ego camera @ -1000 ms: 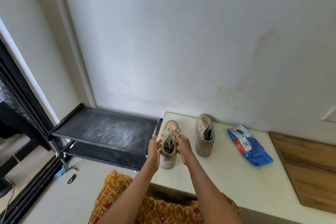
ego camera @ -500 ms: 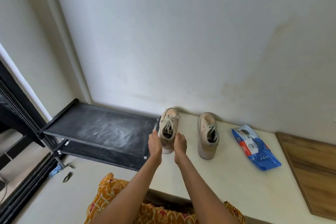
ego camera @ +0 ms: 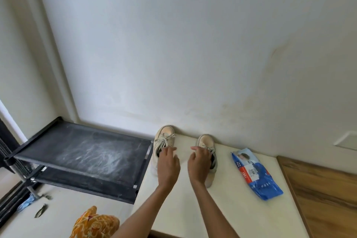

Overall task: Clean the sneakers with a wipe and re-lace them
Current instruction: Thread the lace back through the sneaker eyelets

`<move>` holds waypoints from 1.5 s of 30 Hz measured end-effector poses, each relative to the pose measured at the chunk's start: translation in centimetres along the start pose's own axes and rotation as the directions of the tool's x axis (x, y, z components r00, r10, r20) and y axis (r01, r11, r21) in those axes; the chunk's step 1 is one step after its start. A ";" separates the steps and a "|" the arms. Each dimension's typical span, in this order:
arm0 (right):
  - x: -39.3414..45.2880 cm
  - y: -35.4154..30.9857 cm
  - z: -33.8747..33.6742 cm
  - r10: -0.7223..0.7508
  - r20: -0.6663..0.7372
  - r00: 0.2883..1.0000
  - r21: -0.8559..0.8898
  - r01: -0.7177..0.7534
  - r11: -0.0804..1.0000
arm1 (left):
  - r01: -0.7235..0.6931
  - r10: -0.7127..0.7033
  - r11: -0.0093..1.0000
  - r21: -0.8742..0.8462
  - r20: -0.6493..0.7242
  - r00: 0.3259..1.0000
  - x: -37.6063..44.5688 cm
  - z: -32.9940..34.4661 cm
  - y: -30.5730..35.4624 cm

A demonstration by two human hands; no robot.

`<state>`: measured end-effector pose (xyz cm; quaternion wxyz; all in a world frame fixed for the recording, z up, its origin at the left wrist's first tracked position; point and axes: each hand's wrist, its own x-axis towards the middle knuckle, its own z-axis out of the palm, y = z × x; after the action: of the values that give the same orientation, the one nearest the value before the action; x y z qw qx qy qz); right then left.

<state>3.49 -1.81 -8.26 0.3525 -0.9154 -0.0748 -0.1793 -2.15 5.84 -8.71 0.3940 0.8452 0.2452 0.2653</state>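
Note:
Two beige laced sneakers stand toes to the wall on a white tabletop [ego camera: 195, 210]. The left sneaker [ego camera: 165, 133] is near the table's left edge, the right sneaker [ego camera: 206, 142] a short way beside it. My left hand [ego camera: 168, 164] hovers over the left sneaker's heel with fingers spread and holds nothing. My right hand [ego camera: 199, 162] reaches onto the right sneaker's collar and laces, thumb pointing left; its fingertips lie against the shoe. A blue pack of wipes [ego camera: 255, 175] lies to the right of the sneakers.
A dusty black shoe rack [ego camera: 87, 152] stands against the table's left edge, lower than the tabletop. A wooden board [ego camera: 324, 191] covers the table's right part. The white wall rises right behind the sneakers. Orange patterned cloth [ego camera: 94, 224] shows below.
Both hands pushed the left sneaker back toward the wall and let go of it. My right hand moved right onto the other sneaker.

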 end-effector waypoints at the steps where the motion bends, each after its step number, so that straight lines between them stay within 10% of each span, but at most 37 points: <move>1: 0.6 1.1 -0.5 -0.006 -0.039 0.999 -0.056 0.004 0.998 | -0.028 0.027 0.999 0.038 0.025 0.999 0.2 0.7 0.6; 10: 3.4 6.7 -1.6 0.333 0.350 0.875 0.096 -0.388 0.917 | 0.390 -0.218 0.890 -0.236 0.532 0.819 1.3 6.4 4.3; 26: -9.5 1.4 -7.3 0.186 0.601 0.777 -0.025 -0.215 0.976 | 0.329 -0.294 0.939 -0.100 0.260 0.920 -9.6 -3.8 -0.3; 35: -12.9 -0.6 -9.8 0.201 0.596 0.778 0.028 -0.270 0.962 | 0.249 -0.244 0.967 0.048 0.441 0.863 -12.2 -8.0 -1.5; 42: -10.3 -4.0 -12.4 0.291 0.737 0.610 0.479 -0.776 0.411 | 0.064 -0.111 0.992 0.106 0.524 0.844 -10.2 -8.2 0.9; 45: -8.6 -4.3 -13.3 0.248 0.718 0.650 0.507 -0.733 0.454 | 0.035 -0.111 0.989 0.140 0.577 0.809 -9.5 -7.7 0.9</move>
<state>-9.21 -7.60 0.27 0.7046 -0.6600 0.0425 0.2571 -13.94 3.55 -6.21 0.4071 0.8984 0.1607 -0.0374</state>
